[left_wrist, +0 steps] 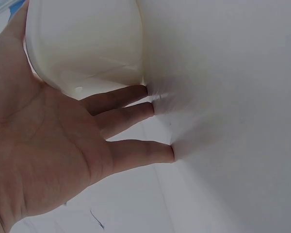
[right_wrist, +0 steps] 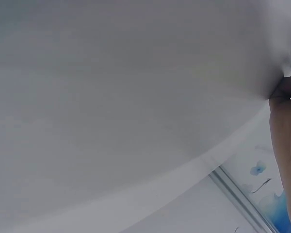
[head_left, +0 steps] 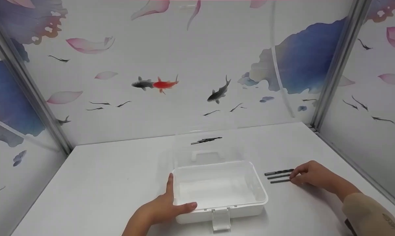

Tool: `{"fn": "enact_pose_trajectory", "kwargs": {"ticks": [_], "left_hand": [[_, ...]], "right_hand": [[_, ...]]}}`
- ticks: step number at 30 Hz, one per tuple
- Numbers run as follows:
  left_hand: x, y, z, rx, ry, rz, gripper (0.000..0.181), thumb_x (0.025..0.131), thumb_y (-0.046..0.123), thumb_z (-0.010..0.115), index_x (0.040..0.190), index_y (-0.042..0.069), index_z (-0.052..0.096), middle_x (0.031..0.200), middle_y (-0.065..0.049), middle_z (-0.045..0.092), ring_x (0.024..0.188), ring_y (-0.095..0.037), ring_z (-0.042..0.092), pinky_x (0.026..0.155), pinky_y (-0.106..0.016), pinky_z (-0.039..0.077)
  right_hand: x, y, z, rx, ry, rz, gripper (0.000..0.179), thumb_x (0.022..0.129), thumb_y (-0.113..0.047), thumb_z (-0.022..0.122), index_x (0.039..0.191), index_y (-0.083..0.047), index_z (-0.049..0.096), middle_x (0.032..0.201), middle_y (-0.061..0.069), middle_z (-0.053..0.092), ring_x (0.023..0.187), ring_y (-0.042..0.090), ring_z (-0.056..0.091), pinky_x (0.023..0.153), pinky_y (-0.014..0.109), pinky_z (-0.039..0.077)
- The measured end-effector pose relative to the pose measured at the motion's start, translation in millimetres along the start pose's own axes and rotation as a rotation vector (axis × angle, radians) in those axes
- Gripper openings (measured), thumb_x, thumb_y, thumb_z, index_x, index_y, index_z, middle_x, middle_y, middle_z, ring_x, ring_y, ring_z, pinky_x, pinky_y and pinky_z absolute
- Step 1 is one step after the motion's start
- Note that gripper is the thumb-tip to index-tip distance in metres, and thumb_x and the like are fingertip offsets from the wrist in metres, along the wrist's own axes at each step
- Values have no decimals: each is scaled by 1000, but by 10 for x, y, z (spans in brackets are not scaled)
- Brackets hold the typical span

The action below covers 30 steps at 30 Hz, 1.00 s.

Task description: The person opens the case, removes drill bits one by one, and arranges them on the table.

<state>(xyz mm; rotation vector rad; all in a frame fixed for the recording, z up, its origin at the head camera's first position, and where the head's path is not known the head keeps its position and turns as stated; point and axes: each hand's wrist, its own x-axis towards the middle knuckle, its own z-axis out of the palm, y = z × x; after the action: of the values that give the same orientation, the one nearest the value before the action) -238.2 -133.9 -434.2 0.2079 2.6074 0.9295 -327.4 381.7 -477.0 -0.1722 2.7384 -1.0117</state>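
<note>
A white plastic box (head_left: 220, 188) stands with its clear lid (head_left: 184, 157) raised at the back and a latch (head_left: 221, 219) hanging at the front. My left hand (head_left: 161, 206) rests around its front left corner, thumb over the front rim and index finger along the left side. In the left wrist view the other fingers (left_wrist: 140, 151) reach straight down to the tabletop beside the box wall. To the right of the box, my right hand (head_left: 315, 177) pinches at the right ends of three dark drill bits (head_left: 278, 177) lying side by side; the gripped ends are hidden.
More dark drill bits (head_left: 206, 140) lie bunched together behind the box, seen through the clear lid. White panels (head_left: 197, 59) printed with fish and petals enclose the white table (head_left: 118, 177) at the back and both sides, with metal posts (head_left: 340, 65) at the corners.
</note>
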Motion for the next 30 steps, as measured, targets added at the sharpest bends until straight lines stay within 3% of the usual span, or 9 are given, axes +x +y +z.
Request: {"fn": "enact_pose_trajectory", "kwargs": {"ticks": [16,30], "left_hand": [[5,-11,16,1,-2,-8,133,76,75,64,154,9,-21,148,-29,42,139,-40,41,109,-61,33],[7,12,7,-10,13,9,134,75,75,65,154,9,-20,149,-29,40,140,-39,40,110,-59,33]], "right_hand": [[-18,-4,9,1,-2,-3,17,84,-30,76,98,-21,78,122,8,64,111,23,51,83,31,43],[7,-10,-11,18,-4,36,22,83,-32,77,101,-19,77,127,11,62,106,21,51,75,27,46]]}}
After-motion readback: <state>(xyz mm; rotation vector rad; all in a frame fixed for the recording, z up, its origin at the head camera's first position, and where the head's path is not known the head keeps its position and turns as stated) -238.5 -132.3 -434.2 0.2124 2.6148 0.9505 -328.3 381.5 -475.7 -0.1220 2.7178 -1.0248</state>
